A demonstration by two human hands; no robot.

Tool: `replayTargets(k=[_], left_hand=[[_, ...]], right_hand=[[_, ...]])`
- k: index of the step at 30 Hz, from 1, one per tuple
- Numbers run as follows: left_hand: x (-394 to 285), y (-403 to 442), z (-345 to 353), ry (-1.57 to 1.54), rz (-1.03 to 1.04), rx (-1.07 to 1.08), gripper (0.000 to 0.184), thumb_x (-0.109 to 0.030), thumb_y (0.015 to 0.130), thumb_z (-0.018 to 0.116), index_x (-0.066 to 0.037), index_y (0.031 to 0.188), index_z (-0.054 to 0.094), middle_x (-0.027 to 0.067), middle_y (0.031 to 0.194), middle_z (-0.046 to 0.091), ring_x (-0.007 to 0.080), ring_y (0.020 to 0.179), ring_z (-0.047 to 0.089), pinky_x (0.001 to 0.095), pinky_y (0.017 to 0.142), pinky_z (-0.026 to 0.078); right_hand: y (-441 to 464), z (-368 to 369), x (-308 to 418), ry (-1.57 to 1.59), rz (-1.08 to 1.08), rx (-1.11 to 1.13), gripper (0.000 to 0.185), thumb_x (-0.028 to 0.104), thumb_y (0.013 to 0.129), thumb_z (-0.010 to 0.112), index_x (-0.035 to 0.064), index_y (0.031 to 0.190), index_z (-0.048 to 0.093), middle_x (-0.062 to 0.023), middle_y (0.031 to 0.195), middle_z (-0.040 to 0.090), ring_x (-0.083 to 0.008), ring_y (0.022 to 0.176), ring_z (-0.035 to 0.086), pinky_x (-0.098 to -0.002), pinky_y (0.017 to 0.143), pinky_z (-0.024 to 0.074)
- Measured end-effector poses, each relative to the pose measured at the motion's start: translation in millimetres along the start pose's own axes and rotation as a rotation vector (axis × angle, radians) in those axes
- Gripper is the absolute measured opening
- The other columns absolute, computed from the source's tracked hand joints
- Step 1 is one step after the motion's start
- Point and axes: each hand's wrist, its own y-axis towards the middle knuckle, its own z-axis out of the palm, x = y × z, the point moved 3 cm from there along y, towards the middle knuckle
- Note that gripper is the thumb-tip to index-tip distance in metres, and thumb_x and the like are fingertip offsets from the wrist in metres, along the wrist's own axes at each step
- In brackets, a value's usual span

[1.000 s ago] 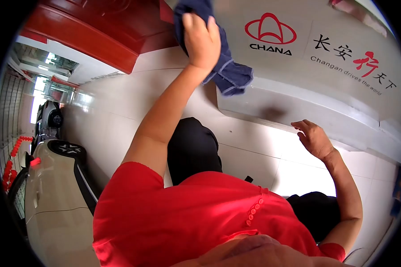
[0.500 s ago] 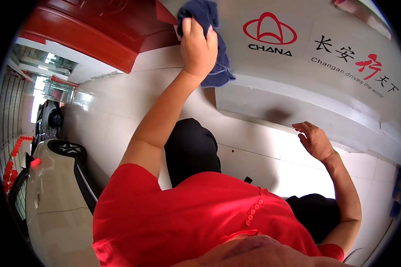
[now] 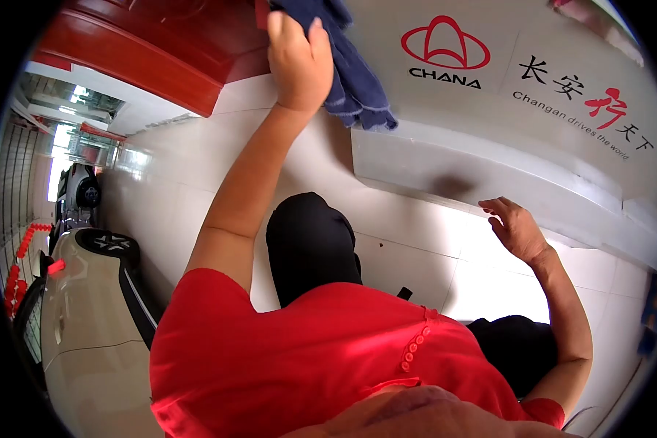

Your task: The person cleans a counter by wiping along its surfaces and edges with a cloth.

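My left hand (image 3: 301,64) is closed on a dark blue cloth (image 3: 359,82) at the left end of the grey counter front (image 3: 474,106). Part of the cloth hangs loose to the right of the hand, reaching down to the counter's base ledge (image 3: 416,157). At the top of the view some of the cloth is cut off. My right hand (image 3: 517,228) hangs free over the floor in front of the base ledge, holding nothing, its fingers loosely bent and the thumb apart.
Red wooden furniture (image 3: 146,51) stands left of the counter. A beige car (image 3: 87,314) is at the left, with another vehicle (image 3: 80,191) behind it. My knee (image 3: 310,244) is close to the counter base, above white floor tiles (image 3: 197,164).
My left hand has moved left and up with the cloth, towards the red furniture. The cloth's loose end now stretches out more to the right. My right hand has stayed in place.
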Motion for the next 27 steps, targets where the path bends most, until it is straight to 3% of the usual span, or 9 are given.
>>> replayTargets(k=[9, 10, 12, 15, 16, 20, 22, 24, 27], left_hand=[[0, 2, -4, -0.115, -0.018, 0.002, 0.013, -0.005, 0.085, 0.059, 0.004, 0.091, 0.053, 0.0195, 0.094, 0.052, 0.0427, 0.084, 0.056, 0.0489, 0.075, 0.046], [4, 5, -8, -0.133, -0.070, -0.021, 0.010, -0.003, 0.087, 0.058, 0.005, 0.092, 0.056, 0.0185, 0.094, 0.055, 0.0355, 0.085, 0.056, 0.0428, 0.078, 0.045], [-2, 17, -12, -0.154, -0.052, -0.106, 0.010, -0.004, 0.087, 0.058, 0.004, 0.092, 0.056, 0.0181, 0.095, 0.055, 0.0348, 0.085, 0.056, 0.0429, 0.079, 0.045], [5, 6, 6, -0.096, -0.055, -0.135, 0.011, -0.004, 0.087, 0.057, 0.004, 0.094, 0.057, 0.0177, 0.095, 0.055, 0.0354, 0.086, 0.056, 0.0436, 0.080, 0.045], [-1, 2, 9, -0.095, 0.077, -0.125, 0.015, -0.006, 0.085, 0.059, 0.006, 0.091, 0.052, 0.0202, 0.095, 0.052, 0.0431, 0.082, 0.056, 0.0486, 0.072, 0.047], [9, 3, 1, -0.108, 0.059, -0.019, 0.017, -0.006, 0.085, 0.060, 0.006, 0.093, 0.054, 0.0220, 0.095, 0.053, 0.0429, 0.086, 0.056, 0.0485, 0.075, 0.046], [15, 13, -8, -0.138, -0.034, -0.095, 0.017, -0.004, 0.083, 0.063, 0.000, 0.100, 0.060, 0.0140, 0.098, 0.058, 0.0344, 0.092, 0.057, 0.0425, 0.078, 0.045], [-3, 16, -3, -0.203, -0.072, -0.182, 0.022, -0.013, 0.096, 0.051, 0.007, 0.104, 0.056, 0.0181, 0.097, 0.056, 0.0329, 0.089, 0.055, 0.0434, 0.082, 0.044], [-29, -14, 25, -0.038, 0.198, -0.059, 0.026, -0.011, 0.088, 0.063, 0.008, 0.104, 0.055, 0.0253, 0.103, 0.054, 0.0431, 0.095, 0.053, 0.0475, 0.086, 0.044]], right_hand=[[-1, 0, 2, -0.014, 0.001, 0.014, 0.033, -0.001, 0.087, 0.059, 0.0023, 0.119, 0.061, -0.0164, 0.109, 0.066, -0.0339, 0.094, 0.067, -0.0406, 0.085, 0.0562], [-2, 1, 1, -0.013, 0.001, 0.016, 0.033, -0.001, 0.087, 0.059, 0.0023, 0.119, 0.061, -0.0164, 0.109, 0.066, -0.0339, 0.094, 0.067, -0.0406, 0.085, 0.0562], [-3, 3, -3, -0.007, -0.001, 0.013, 0.032, -0.001, 0.087, 0.059, 0.0023, 0.119, 0.061, -0.0163, 0.110, 0.066, -0.0339, 0.095, 0.068, -0.0408, 0.085, 0.0563], [-2, 1, -1, -0.010, -0.007, 0.015, 0.032, -0.001, 0.087, 0.059, 0.0023, 0.119, 0.061, -0.0161, 0.111, 0.066, -0.0330, 0.095, 0.068, -0.0406, 0.086, 0.0565], [-1, 0, 1, -0.012, -0.009, 0.017, 0.032, -0.001, 0.087, 0.059, 0.0023, 0.119, 0.061, -0.0161, 0.111, 0.066, -0.0330, 0.095, 0.068, -0.0406, 0.086, 0.0565], [0, -1, 7, -0.004, 0.010, 0.026, 0.031, -0.001, 0.087, 0.059, 0.0020, 0.118, 0.061, -0.0163, 0.109, 0.066, -0.0335, 0.095, 0.068, -0.0408, 0.086, 0.0564], [-2, -2, 6, 0.014, 0.017, 0.021, 0.031, -0.001, 0.087, 0.059, 0.0019, 0.117, 0.061, -0.0165, 0.109, 0.066, -0.0340, 0.095, 0.067, -0.0409, 0.085, 0.0562], [-3, -3, -1, -0.009, -0.006, -0.003, 0.031, 0.000, 0.086, 0.059, 0.0020, 0.117, 0.062, -0.0172, 0.107, 0.066, -0.0350, 0.095, 0.067, -0.0410, 0.086, 0.0557], [-2, 0, -2, -0.017, -0.036, -0.031, 0.031, 0.000, 0.087, 0.059, 0.0021, 0.117, 0.062, -0.0179, 0.105, 0.066, -0.0363, 0.094, 0.066, -0.0421, 0.084, 0.0549]])
